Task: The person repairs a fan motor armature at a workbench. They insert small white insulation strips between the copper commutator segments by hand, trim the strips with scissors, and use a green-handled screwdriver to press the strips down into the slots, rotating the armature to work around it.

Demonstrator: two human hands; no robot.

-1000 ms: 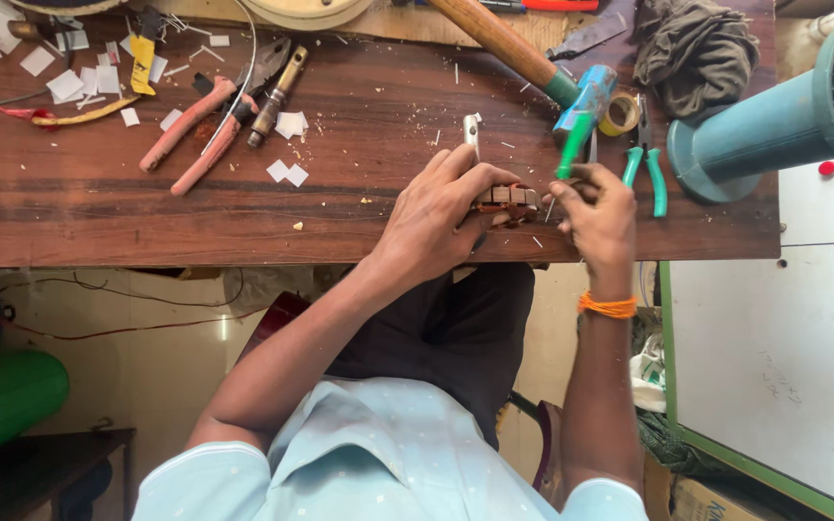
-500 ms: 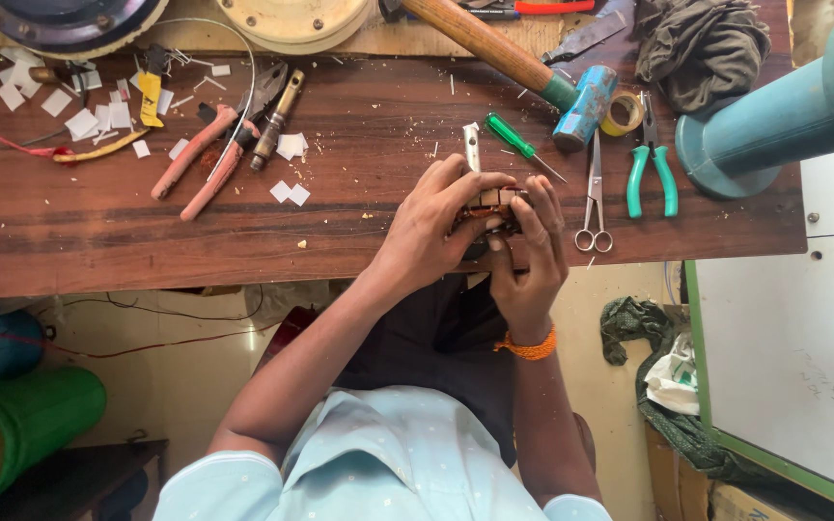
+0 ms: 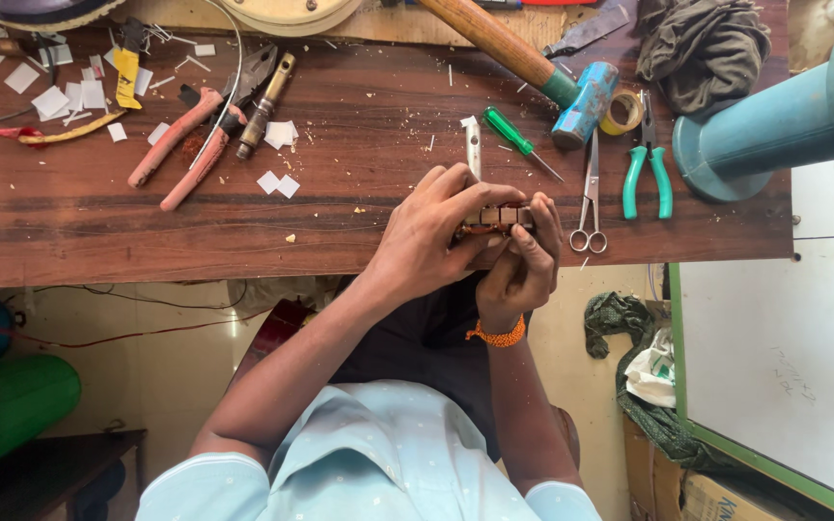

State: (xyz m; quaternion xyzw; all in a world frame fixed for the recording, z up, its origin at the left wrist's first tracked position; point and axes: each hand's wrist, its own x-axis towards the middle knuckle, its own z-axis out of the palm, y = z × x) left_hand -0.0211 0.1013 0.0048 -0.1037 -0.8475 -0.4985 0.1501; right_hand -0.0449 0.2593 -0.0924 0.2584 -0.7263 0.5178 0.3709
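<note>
Head view: both hands meet at the near edge of the wooden bench [image 3: 359, 222], clasped around a small brown segmented block [image 3: 500, 217]. This block lies with its long axis running left to right, level with the bench edge, and only its top row of segments shows between the fingers. The left hand [image 3: 436, 227] comes in from the left and wraps over the block's left end and top, fingers curled tight on it. The right hand [image 3: 525, 265] sits just below and to the right, fingers bent up against the block's right end and underside, also grasping it. Neither hand is free; both are equally close, with the block pinched between them. Just beyond the block, a small metal strip [image 3: 473, 147] lies pointing away. A green screwdriver [image 3: 518, 140] lies near and far-right of it, scissors [image 3: 591, 198] just right of the hands, and green pliers [image 3: 647, 174] further right. Red-handled pliers [image 3: 195, 145] lie well apart to the left.
</note>
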